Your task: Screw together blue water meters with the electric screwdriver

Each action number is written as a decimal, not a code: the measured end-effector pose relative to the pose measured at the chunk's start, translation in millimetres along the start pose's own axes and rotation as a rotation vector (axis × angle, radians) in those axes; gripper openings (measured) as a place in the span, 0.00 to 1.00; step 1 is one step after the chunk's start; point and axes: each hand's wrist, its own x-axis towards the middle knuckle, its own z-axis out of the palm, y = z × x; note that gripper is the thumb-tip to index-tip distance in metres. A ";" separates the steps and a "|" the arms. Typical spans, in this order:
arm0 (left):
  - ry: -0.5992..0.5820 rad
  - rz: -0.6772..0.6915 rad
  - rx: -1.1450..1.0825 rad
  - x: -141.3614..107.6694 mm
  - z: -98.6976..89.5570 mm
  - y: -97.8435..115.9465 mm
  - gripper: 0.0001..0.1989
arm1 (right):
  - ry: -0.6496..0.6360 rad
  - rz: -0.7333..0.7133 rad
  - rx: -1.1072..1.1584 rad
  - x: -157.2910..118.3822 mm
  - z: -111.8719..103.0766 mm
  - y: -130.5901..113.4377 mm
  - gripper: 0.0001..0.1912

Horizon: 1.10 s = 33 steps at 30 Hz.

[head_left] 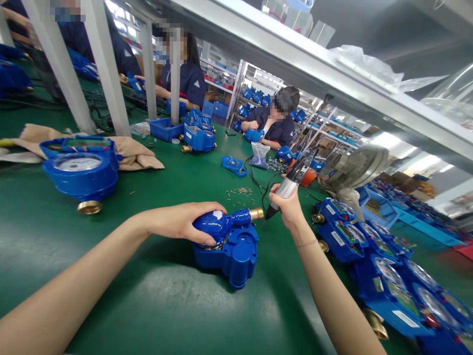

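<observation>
The left hand [181, 222] is clenching around the rounded top of a blue water meter body [232, 256], its fingers curling over the casing. The meter is resting on the green workbench mat [155, 305], near and slightly right of centre, with its brass threaded end [256, 213] pointing right. The right hand [290, 207] is grasping an electric screwdriver [288, 187], holding it tilted with its black tip just beside the brass end.

Small brass screws [240, 192] are lying scattered beyond the meter, and black cords [254, 177] are looping across the mat. To the right, blue water meters [384, 281] are crowding together, while another [79, 170] is sitting on a tan cloth [129, 158] at left. Further along, a co-worker [188, 84] and another [275, 125] are sitting at the bench, with metal shelving [236, 84] standing behind them.
</observation>
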 end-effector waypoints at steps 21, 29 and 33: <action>0.000 0.012 0.066 0.1 3.6 0.2 0.37 | -0.349 -0.052 0.335 -32.1 58.5 -178.8 0.13; 0.023 0.053 0.044 0.7 5.0 -3.8 0.36 | -0.467 0.014 0.475 -41.3 104.1 -134.8 0.15; 0.033 0.059 0.028 1.2 4.9 -6.6 0.35 | -0.518 0.045 0.438 -45.6 108.7 -123.5 0.14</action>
